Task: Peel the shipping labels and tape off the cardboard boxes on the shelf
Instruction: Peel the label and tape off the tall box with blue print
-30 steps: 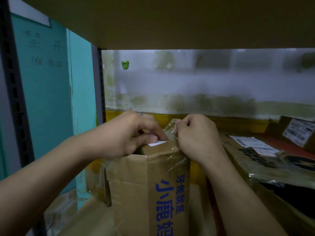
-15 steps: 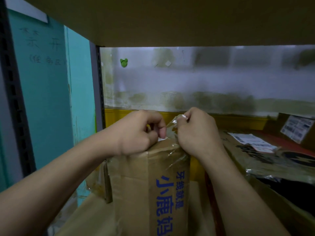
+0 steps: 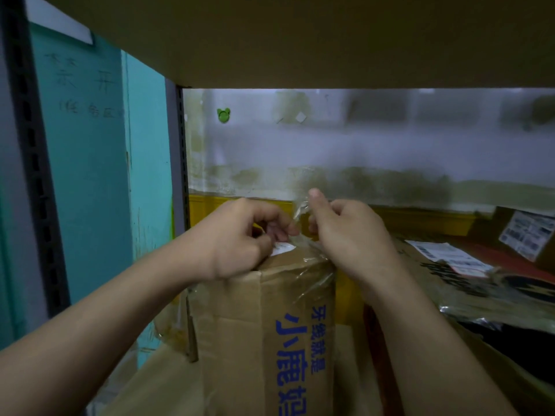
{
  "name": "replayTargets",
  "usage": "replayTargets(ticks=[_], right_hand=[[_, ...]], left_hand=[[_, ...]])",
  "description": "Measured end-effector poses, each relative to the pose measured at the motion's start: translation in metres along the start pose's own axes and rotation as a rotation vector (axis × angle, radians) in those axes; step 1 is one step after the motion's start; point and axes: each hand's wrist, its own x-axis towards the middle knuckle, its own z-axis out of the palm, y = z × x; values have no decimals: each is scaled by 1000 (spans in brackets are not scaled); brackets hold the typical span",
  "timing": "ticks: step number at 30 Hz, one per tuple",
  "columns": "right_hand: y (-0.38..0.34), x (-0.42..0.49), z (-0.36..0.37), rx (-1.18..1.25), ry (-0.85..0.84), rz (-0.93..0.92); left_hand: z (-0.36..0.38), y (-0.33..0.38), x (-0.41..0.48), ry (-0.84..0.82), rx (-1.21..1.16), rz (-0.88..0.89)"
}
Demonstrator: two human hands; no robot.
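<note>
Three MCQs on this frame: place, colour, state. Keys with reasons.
1. The white label scrap lies: A on the box top, by the left hand's thumb; B on the back wall; C on the shelf post.
2. The box's print is: A red; B blue; C black.
3. The clear tape in the right hand's grip is: A flat; B lifted off the box; C rolled up.
A: scrap sits at the box's top edge. B: blue characters run down its front. B: tape stands above the box top.
</note>
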Motion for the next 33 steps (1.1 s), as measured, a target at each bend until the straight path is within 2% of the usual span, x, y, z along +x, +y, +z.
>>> replayTargets(ticks=[6, 15, 33], right_hand=[[1, -5, -5, 1, -176, 36], [-15, 2, 1, -218, -161, -37], [-2, 14, -10, 27, -243, 149]], left_hand=[[-1, -2, 0, 5, -31, -57], [0, -5, -2, 40, 5, -65], [0, 3, -3, 28, 124, 20]])
